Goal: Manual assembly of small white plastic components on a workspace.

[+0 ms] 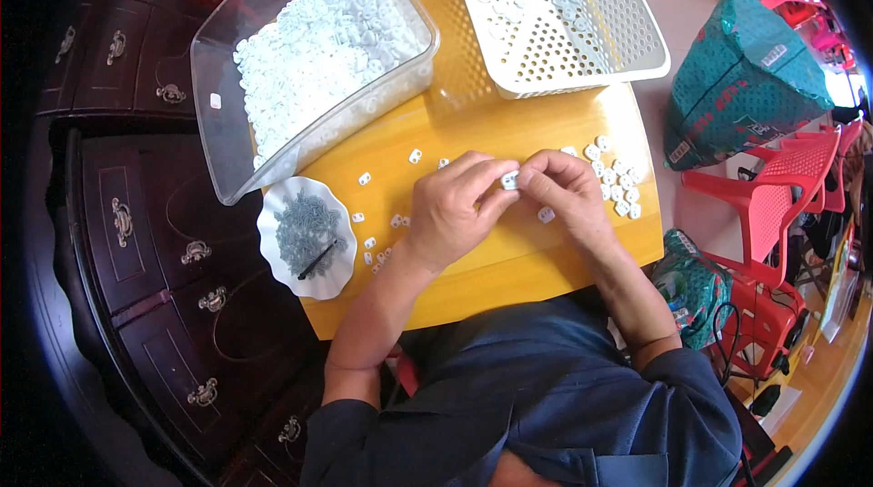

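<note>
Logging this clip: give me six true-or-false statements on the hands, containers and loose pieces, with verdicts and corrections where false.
1. The left hand and right hand meet at a small white piece. True.
2. The clear bin stands left of the perforated basket. True.
3. The perforated basket is heaped to its rim. False: much of its near bottom shows bare.
4. A scalloped bowl with grey parts in it stands left of the left hand. True.
5. The right hand is inside the clear bin. False: it is at the small white piece, over the yellow table.
6. No loose pieces lie on the yellow table. False: a cluster of white pieces lies right of the right hand, for one.
</note>
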### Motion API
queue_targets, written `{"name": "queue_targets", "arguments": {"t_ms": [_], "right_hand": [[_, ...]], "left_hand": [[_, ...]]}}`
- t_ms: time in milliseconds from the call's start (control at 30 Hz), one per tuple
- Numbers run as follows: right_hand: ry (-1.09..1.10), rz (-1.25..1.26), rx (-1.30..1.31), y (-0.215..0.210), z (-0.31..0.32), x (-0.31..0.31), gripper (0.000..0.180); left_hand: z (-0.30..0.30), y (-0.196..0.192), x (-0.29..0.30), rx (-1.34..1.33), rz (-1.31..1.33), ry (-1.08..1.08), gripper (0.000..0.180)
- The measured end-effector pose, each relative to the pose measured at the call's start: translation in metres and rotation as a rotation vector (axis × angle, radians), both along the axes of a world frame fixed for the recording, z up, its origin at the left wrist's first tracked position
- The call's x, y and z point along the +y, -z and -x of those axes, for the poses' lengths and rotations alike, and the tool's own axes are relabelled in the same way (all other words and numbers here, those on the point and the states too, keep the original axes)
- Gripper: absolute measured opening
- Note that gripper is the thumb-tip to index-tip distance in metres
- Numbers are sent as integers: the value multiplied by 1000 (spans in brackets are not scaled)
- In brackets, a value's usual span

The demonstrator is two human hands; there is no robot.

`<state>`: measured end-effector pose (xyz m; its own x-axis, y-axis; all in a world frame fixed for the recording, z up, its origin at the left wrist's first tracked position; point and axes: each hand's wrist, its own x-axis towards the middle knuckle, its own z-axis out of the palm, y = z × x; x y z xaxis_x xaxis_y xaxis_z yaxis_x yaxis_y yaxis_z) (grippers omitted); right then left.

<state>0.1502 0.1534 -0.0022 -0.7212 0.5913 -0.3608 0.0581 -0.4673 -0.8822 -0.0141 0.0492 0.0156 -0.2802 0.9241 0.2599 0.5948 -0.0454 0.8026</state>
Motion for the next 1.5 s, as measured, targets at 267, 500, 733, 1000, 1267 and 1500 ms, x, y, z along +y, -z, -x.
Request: {"name": "queue_targets", "arguments": {"t_ms": [267,500,733,1000,1267,1500], "right_hand": [[75,-329,-196,-7,-19,32,16],[-23,-697,-498,-20,-27,41,19],[-92,-999,-602,-23,-37,50,16],[-81,-1111,-613,-22,-26,45,13],[-173,-1081,-413,-19,8,22,13],[-260,-1160,-293,1,40,-4,12]], "left_hand": [[10,17,-7,142,32,-36,15],[2,17,-10,280,151,23,6],[7,11,-24,370,243,44,8],[2,25,-27,460,220,50,9],[-7,20,-45,458,252,140,12],[-12,6,-65,224,164,165,14]]}}
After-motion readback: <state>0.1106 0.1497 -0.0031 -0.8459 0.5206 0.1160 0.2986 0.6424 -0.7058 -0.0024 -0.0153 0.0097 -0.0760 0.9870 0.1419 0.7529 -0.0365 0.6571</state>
